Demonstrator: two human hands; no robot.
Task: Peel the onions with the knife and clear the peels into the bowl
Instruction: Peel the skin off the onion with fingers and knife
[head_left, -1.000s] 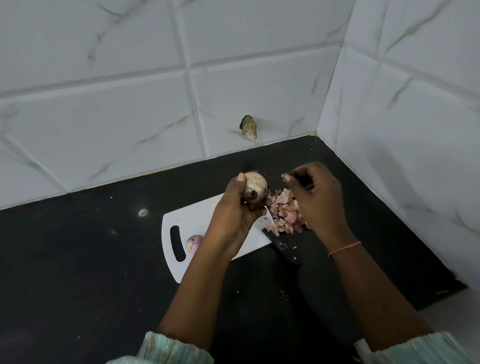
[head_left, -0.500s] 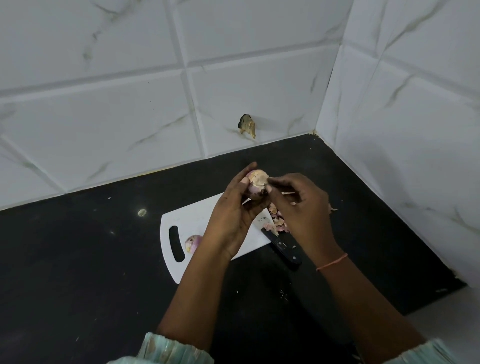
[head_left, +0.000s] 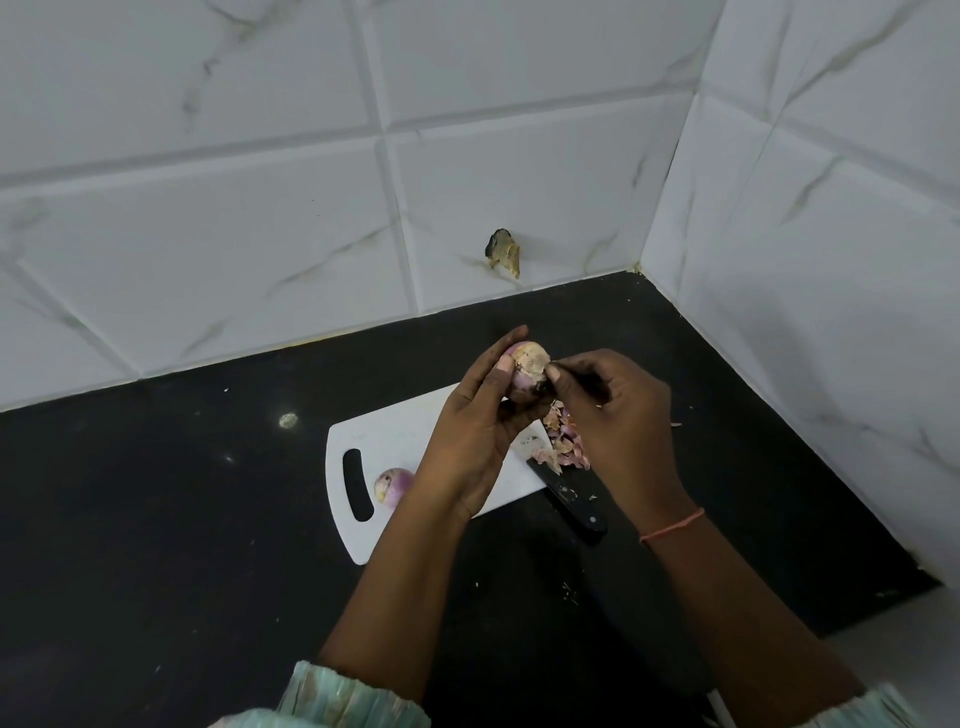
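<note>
My left hand grips a pale pink onion above the white cutting board. My right hand pinches the onion's skin at its right side with thumb and fingertips. A second onion, purple and white, lies on the board near the handle slot. A knife with a black handle lies at the board's right edge, its blade partly hidden under a heap of pink peels. No bowl is in view.
The board sits on a black countertop in a corner of white marble-look tiles. A chipped hole marks the back wall. Small peel scraps dot the counter near the knife.
My right hand came back from above the peel heap to the onion and now pinches its skin. My left hand raised the onion slightly.
</note>
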